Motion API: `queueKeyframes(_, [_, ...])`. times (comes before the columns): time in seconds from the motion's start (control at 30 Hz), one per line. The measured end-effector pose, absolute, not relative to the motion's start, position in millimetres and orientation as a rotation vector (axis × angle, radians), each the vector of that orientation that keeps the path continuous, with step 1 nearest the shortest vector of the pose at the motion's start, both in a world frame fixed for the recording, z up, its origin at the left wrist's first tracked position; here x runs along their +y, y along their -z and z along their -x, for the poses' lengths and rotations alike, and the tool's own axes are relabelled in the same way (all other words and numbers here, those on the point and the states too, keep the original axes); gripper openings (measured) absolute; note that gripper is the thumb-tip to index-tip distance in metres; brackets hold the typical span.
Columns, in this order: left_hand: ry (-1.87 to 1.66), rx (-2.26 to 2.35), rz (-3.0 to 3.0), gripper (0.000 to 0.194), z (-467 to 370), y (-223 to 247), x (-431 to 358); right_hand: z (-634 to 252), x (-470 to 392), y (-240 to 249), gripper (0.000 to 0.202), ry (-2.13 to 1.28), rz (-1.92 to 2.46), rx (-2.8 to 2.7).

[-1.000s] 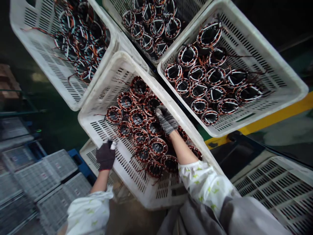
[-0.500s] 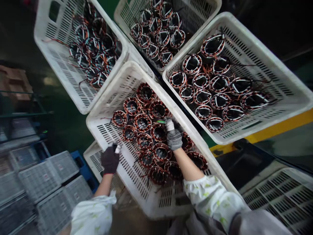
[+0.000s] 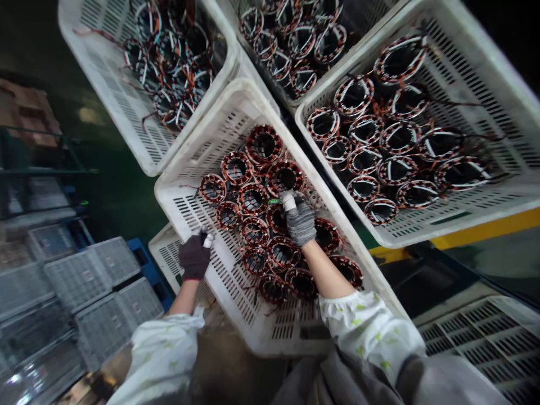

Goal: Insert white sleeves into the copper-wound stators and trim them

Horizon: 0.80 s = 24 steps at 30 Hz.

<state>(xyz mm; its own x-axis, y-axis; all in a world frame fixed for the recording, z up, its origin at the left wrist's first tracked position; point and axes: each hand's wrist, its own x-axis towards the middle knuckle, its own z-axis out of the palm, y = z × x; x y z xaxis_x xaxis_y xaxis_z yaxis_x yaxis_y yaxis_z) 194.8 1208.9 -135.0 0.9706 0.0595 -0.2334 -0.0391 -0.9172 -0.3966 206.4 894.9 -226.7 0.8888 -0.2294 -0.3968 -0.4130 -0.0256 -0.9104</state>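
My right hand (image 3: 300, 220), in a grey knitted glove with white tape on a finger, is closed around a green marker pen (image 3: 274, 201) with light lettering. It hovers over copper-wound motor stators (image 3: 253, 198), which stand in rows inside a white slotted crate (image 3: 177, 209). Part of a stator (image 3: 276, 219) is hidden beneath that hand. At the crate's left rim is my left hand (image 3: 195, 259), in a dark glove, also with a taped fingertip. Its fingers are curled together; a small dark thing shows at their tips, too unclear to name.
More white crates of stators stand close around: one at upper left (image 3: 147, 163), one at top centre (image 3: 291, 98), one at right (image 3: 455, 225). Stacked grey bins (image 3: 84, 275) are at lower left. A yellow bar (image 3: 485, 229) runs below the right crate.
The view has shifted, so the crates at right and top sit further right and higher. My right hand with the marker pen has moved slightly left over the stators. My left hand stays by the rim.
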Motion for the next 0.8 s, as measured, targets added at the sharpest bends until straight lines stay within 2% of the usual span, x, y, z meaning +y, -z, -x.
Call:
queueKeyframes(0.27, [-0.345, -0.014, 2.754, 0.051, -190.7, 136.9, 1210.5, -223.2, 940.3, 237.2, 0.032, -0.288, 1.423, 0.51])
queueKeyframes(0.43, [-0.355, -0.026, 2.776, 0.053, -191.5, 136.7, 1209.2, -229.9, 936.2, 240.4, 0.028, -0.377, 1.619, 0.475])
queueKeyframes(0.8, [-0.337, 0.008, 2.764, 0.051, -191.1, 137.5, 1207.2, -235.3, 928.6, 246.8, 0.026, -0.441, 1.68, 0.32])
